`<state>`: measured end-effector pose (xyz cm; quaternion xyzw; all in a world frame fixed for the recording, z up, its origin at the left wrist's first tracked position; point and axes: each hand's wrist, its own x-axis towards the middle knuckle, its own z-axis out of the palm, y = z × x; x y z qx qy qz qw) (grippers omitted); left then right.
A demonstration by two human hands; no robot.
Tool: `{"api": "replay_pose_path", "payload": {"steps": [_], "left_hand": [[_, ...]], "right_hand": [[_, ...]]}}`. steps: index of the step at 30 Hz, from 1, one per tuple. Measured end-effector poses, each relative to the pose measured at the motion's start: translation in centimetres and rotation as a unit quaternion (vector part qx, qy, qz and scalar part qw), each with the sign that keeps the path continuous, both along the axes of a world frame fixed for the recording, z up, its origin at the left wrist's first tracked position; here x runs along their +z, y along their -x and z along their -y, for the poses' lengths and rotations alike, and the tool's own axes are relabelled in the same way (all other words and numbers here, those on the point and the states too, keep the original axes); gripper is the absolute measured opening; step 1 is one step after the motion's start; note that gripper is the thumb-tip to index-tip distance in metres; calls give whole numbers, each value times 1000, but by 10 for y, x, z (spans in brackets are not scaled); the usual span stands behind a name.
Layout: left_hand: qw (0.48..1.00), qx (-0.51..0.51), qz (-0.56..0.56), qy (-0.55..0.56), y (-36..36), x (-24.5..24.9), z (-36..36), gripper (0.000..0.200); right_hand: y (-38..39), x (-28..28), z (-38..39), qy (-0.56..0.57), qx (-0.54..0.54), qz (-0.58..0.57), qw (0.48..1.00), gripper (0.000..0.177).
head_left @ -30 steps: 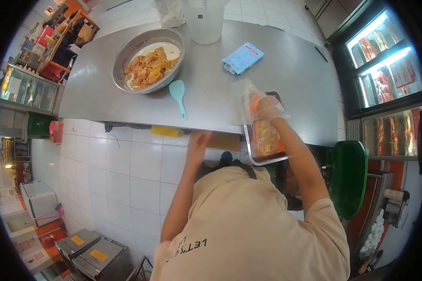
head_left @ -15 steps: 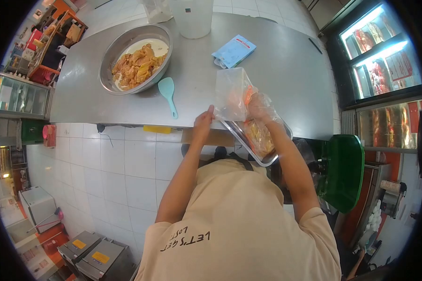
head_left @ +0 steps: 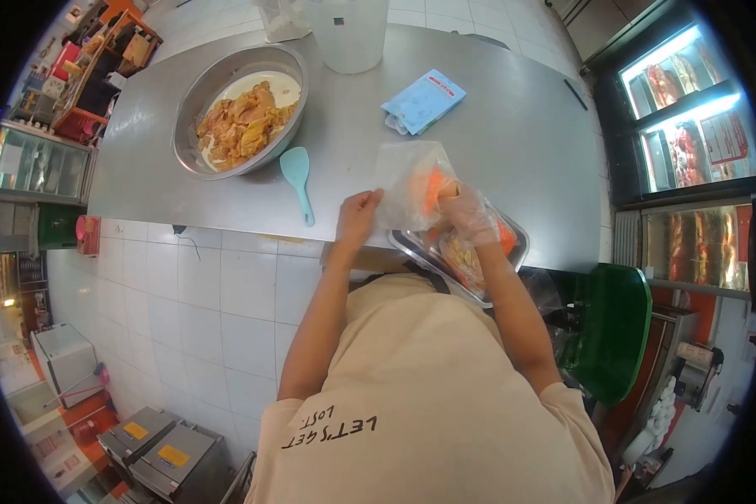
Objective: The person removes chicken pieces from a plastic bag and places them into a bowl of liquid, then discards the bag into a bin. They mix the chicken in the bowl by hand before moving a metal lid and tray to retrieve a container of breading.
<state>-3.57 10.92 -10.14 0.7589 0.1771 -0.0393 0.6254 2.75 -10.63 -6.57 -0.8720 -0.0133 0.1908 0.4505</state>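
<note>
The person stood at the near edge of the steel table (head_left: pixel 512 143); the clear plastic bag (head_left: pixel 403 172) was held up between the two hands, just above the table edge and over the far-left corner of the metal tray (head_left: pixel 519 238). The bare left hand (head_left: pixel 357 217) had finger and thumb pinched together on the bag's left edge; the gloved right hand (head_left: pixel 470 214) was against the bag's right side, its fingers curled. Through the crumpled film it seemed to be closed on an orange piece (head_left: pixel 433 189), though I could not tell whether that piece was already inside the bag. The bag lay between the hands, touched by both; its length ran from the hands away toward the middle of the table, and the tray was directly beneath the right wrist.

The tray held more coated meat (head_left: pixel 462 252) and lay aslant, one corner overhanging the table edge. To the left, well apart, stood a wide steel bowl (head_left: pixel 185 118) holding marinated chicken (head_left: pixel 239 122) in pale liquid; a teal spatula (head_left: pixel 298 181) lay on the table between bowl and left hand, handle pointing toward the person. Farther back lay a blue packet (head_left: pixel 424 101) and a translucent tub (head_left: pixel 349 34), its contents not visible.
</note>
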Motion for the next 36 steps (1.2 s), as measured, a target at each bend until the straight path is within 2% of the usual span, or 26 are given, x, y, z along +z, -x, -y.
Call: {"api": "replay_pose_path", "payload": {"steps": [1,2,4,5,7,8,10,11,13,14,16,17,19,20,22,25,29,31,32,34,35,36], "left_hand": [[1000,9,17,-14,-3,5,-2,44],[999,18,33,-28,-6,9,-3,43],[997,30,44,-61,-13,15,-2,42],[993,44,55,-93,-17,16,-2,42],[992,64,67,-85,-21,8,-6,41],[990,81,81,-78,-22,5,-9,40],[992,65,56,-87,-22,9,-17,40],[994,47,33,-97,-23,10,-21,39],[995,30,34,-85,-23,8,-31,39],[997,16,35,-73,-23,8,-34,39],[999,7,19,-43,-18,16,-33,40],[1000,-2,4,-10,-14,19,-33,40],[1000,-1,-9,-5,-8,16,-33,41],[1000,-5,-18,0,-7,15,-33,41],[1000,-8,-24,6,-4,18,-31,41],[1000,-17,-21,6,0,5,-31,41],[998,-62,-17,-25,2,3,-34,42],[996,-78,-33,-3,1,9,-36,43],[993,-101,-51,26,0,10,-37,44],[989,-123,-66,39,-3,7,-39,45],[985,-144,-77,58,-2,5,-43,45],[984,-148,-83,58,-2,6,-48,45]], "right_hand": [[-3,-8,4,-159,-32,-29,986,25],[-5,-13,8,-160,-34,-30,986,25],[-2,-7,11,-291,-54,-53,954,27],[-2,-7,13,-291,-54,-54,954,27],[-4,-7,19,-384,-62,-72,919,28],[-8,-11,26,-382,-60,-74,919,28],[-18,-14,40,-234,57,-17,970,26],[-20,-17,42,-234,56,-17,970,26],[-16,3,34,-129,115,45,984,25],[-13,21,31,-130,113,43,984,25],[-9,66,21,-184,28,-41,982,29],[-12,67,21,-185,31,-43,981,29],[-20,69,23,-300,-26,18,954,41],[-23,74,22,-299,-24,18,954,41],[-28,88,15,-404,-39,-10,914,53],[-43,97,-11,-347,-2,25,938,60],[-61,115,-102,-286,-47,-47,956,73],[-73,119,-157,-456,-27,-79,886,72],[-85,108,-184,-460,-28,-83,884,72],[-104,81,-229,-517,72,80,850,58],[-104,73,-233,-518,66,75,850,58],[-104,69,-230,-306,63,211,926,46]]}}
